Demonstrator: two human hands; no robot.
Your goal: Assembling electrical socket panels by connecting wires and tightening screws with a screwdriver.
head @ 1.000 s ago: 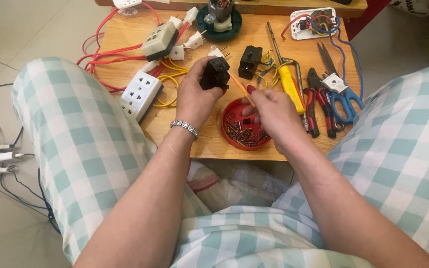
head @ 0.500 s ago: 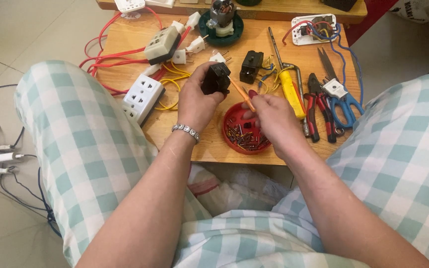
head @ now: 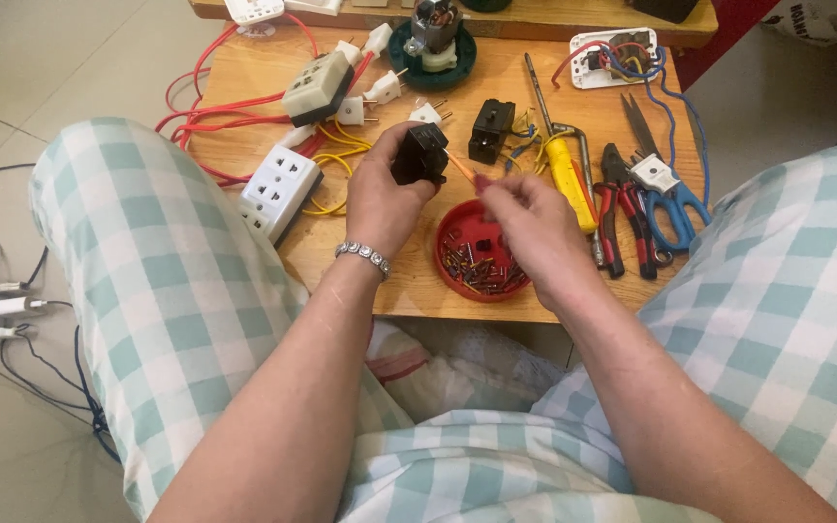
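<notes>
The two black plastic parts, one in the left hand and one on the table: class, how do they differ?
The held black part is off the table in the left hand, with a thin orange tool at its side. The lying black part rests untouched on the wooden table, beside yellow wires. Both are small, black and blocky.

Worn on the head, looked steeply down from close above at a low table (head: 244,77) between checked-trousered knees; faced away from the body, hands mid-frame, tiled floor at left. Single view, nothing shared.
</notes>
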